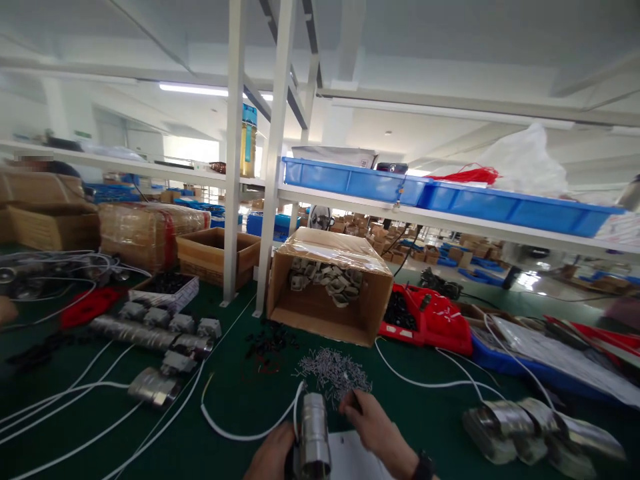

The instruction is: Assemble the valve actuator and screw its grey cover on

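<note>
Closest in, a shiny metal cylinder [314,433] stands upright at the bottom edge, gripped from its left side by the left hand [273,457]. Just right of it the right hand [373,423], a watch [424,468] on its wrist, lies curled with its fingertips [350,402] at the near edge of a heap of small pins [333,370]; whether it pinches anything I cannot tell. A white sheet [353,460] lies under that hand. A white cable [240,437] loops leftward from the cylinder over the green tabletop [240,387]. Beyond the pins, well past both hands, sits an open cardboard box [327,300].
</note>
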`<control>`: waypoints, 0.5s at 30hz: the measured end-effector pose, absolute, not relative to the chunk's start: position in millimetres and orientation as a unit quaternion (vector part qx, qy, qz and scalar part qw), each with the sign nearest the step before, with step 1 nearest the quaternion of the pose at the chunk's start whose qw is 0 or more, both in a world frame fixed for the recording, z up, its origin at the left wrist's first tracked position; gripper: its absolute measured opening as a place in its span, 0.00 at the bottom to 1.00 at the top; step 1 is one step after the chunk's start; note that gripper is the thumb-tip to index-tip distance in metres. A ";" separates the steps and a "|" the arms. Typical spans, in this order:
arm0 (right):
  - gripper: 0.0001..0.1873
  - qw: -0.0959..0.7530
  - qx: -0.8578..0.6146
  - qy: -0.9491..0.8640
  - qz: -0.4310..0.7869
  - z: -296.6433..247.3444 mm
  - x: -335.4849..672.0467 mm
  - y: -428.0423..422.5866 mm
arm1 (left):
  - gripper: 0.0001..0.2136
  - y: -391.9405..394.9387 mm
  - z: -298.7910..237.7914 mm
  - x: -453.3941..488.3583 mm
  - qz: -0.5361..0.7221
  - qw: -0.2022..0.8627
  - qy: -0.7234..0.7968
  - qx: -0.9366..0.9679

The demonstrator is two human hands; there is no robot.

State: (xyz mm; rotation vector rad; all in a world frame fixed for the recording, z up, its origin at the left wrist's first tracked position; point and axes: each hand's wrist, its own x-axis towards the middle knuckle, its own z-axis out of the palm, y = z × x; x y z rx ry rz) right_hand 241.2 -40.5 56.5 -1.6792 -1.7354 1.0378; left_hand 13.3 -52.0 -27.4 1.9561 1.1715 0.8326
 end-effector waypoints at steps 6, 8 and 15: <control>0.05 0.277 -0.563 -0.557 0.545 46.0 212.7 -49.3 | 0.32 -55.8 -14.5 13.4 0.328 0.363 0.438 0.754; 0.08 0.292 -0.554 -0.553 0.549 44.1 213.6 -50.3 | 0.30 -53.2 -16.6 12.2 0.324 0.364 0.434 0.758; 0.07 0.344 -0.577 -0.581 0.458 41.0 221.8 -48.3 | 0.29 -46.9 -32.0 7.4 0.332 0.354 0.429 0.761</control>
